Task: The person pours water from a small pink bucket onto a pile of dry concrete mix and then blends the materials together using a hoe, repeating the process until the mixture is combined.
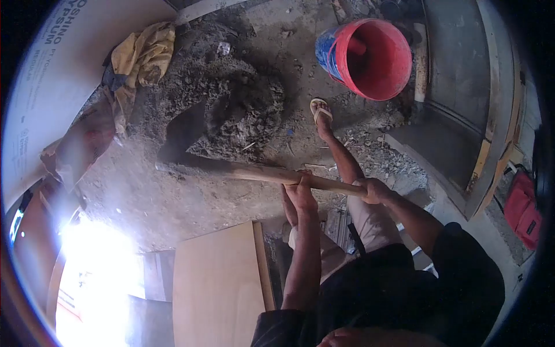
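Note:
A hoe's wooden handle [260,173] runs across the middle of the view, with its dark, broad blade [184,132] at the left end. My left hand [302,194] is wrapped round the handle near its middle. Closer to the handle's right end, my right hand [376,191] grips it too. The blade is at the near left edge of a grey, crumbly pile [254,107] that looks like damp sand or mortar mix. Shadow hides whether the blade's edge digs into the pile.
A bucket [341,55], red inside and blue outside, lies tipped beyond my sandalled foot [322,113]. Yellowish sacking [144,55] lies left of the pile. A wooden panel [217,272] is at the lower left, a framed panel [445,150] at right, and a red bag [522,208] far right.

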